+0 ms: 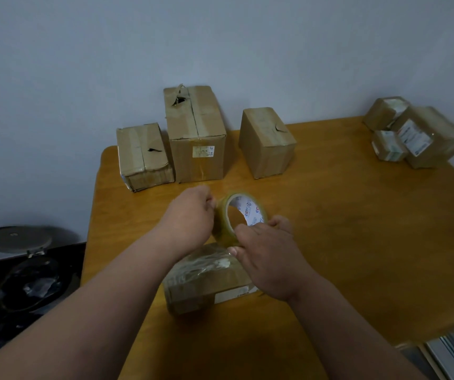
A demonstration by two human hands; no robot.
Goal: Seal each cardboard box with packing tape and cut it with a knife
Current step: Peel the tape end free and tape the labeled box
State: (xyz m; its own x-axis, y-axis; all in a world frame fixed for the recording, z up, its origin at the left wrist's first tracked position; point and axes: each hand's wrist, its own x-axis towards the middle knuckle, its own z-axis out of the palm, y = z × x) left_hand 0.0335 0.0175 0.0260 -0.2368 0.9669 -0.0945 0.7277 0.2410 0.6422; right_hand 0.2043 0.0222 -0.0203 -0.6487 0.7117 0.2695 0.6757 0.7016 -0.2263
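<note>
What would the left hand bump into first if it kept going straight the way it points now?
Probably the tall middle box at the table's far edge. The left hand, gripping the tape roll, points up-table toward it, though depth is hard to judge.

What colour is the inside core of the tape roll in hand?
White with blue and red print, inside the clear yellowish packing tape roll; head view.
</note>
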